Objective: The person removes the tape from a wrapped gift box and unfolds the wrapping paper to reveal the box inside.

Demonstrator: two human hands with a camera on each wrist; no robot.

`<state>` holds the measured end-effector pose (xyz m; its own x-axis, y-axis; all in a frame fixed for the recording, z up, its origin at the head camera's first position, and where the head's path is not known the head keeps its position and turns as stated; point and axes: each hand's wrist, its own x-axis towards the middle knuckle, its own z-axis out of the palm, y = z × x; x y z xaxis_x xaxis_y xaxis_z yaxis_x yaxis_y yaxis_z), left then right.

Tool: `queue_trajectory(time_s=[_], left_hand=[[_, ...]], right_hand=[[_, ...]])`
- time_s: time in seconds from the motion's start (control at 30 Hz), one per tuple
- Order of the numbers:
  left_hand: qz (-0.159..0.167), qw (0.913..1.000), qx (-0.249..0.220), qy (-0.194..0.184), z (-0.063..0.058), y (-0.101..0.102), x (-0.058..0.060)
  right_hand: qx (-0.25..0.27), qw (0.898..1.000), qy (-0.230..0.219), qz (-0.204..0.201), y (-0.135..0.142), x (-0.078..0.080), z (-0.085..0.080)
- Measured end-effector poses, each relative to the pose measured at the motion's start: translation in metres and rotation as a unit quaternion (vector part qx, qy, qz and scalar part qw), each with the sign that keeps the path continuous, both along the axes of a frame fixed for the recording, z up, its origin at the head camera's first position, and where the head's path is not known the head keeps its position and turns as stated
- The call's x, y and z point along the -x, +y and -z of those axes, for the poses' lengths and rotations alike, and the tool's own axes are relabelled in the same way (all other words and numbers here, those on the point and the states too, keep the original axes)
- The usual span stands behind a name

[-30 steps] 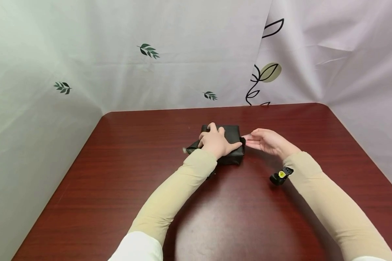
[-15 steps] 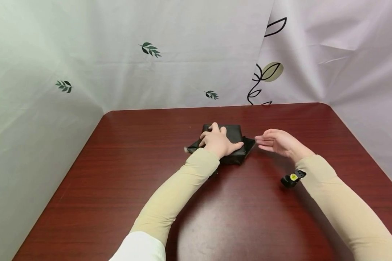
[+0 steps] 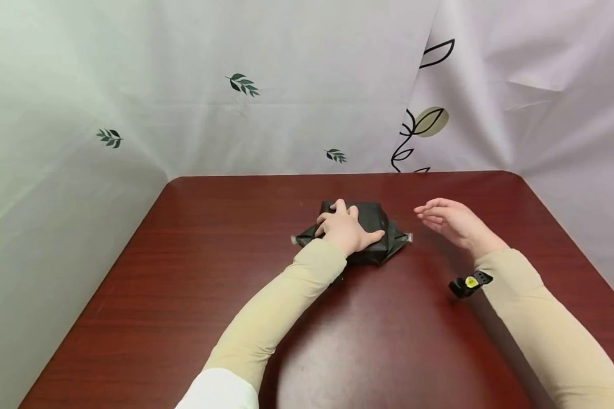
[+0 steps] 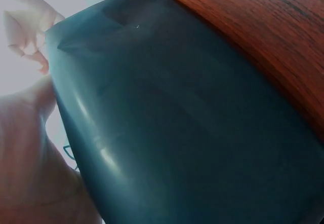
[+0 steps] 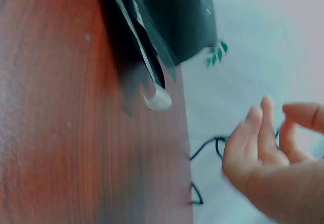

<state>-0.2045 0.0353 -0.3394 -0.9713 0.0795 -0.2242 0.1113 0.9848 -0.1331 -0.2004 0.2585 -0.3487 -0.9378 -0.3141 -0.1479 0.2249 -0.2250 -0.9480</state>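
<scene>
A black, box-shaped parcel in shiny plastic wrap point(image 3: 370, 216) lies flat on the table. My left hand point(image 3: 344, 230) rests on top of it, fingers spread and thumb toward its right end. In the left wrist view the wrap point(image 4: 177, 107) fills most of the picture, smooth with a few creases. A pointed flap of the wrap point(image 3: 400, 241) sticks out on the right, and its whitish tip point(image 5: 159, 100) shows in the right wrist view. Another flap point(image 3: 303, 236) juts out on the left. My right hand point(image 3: 455, 224) hovers right of the parcel, apart from it, fingers relaxed, holding nothing.
The dark red wooden table point(image 3: 184, 244) has rounded far corners. Behind it hangs a pale curtain point(image 3: 286, 125) with leaf prints, which also encloses both sides. A black wrist camera point(image 3: 468, 284) hangs below the right sleeve.
My right hand has let go of the right-hand flap and drawn away to the right. That flap has sprung outward, with its pale tip now visible. The left hand stays on the parcel.
</scene>
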Motion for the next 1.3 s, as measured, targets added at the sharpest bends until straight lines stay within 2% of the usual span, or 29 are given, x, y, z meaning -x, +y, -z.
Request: queue_trajectory(time_s=[0.07,0.2,0.4,0.5,0.57,0.63,0.7,0.83,1.03,1.17,1.3], left_hand=[[-0.001,1.0000,0.003,-0.001,0.001,0.000,-0.001],[0.003,1.0000,0.009,-0.003,0.001,0.000,-0.001],[0.014,0.9999,0.008,0.001,0.000,-0.003,-0.002],[0.033,0.9992,-0.022,0.003,0.002,-0.011,-0.001],[0.048,0.9961,-0.074,0.003,0.002,-0.020,0.001],[0.066,0.9879,-0.140,-0.002,0.002,-0.033,0.003],[0.090,0.9744,-0.205,-0.016,0.001,-0.047,0.005],[0.141,0.9470,-0.286,-0.042,0.000,-0.074,0.010],[0.197,0.9180,-0.343,-0.027,0.006,-0.096,0.018],[0.214,0.9071,-0.362,-0.010,0.010,-0.103,0.019],[0.212,0.9017,-0.376,-0.013,0.010,-0.107,0.019]], right_hand=[[-0.044,0.999,0.011,-0.029,-0.010,-0.002,0.001],[-0.105,0.992,-0.005,-0.074,-0.030,-0.004,0.006],[-0.123,0.988,-0.032,-0.086,-0.047,-0.004,0.012],[-0.130,0.987,-0.030,-0.086,-0.050,-0.004,0.013],[-0.138,0.987,-0.025,-0.081,-0.052,-0.003,0.013],[-0.149,0.986,-0.019,-0.076,-0.053,-0.003,0.012],[-0.158,0.985,-0.016,-0.071,-0.055,-0.003,0.012],[-0.172,0.983,-0.009,-0.064,-0.059,-0.004,0.013],[-0.213,0.976,0.003,-0.051,-0.066,-0.006,0.014],[-0.235,0.971,0.009,-0.047,-0.070,-0.006,0.014],[-0.268,0.962,0.022,-0.047,-0.071,-0.005,0.013]])
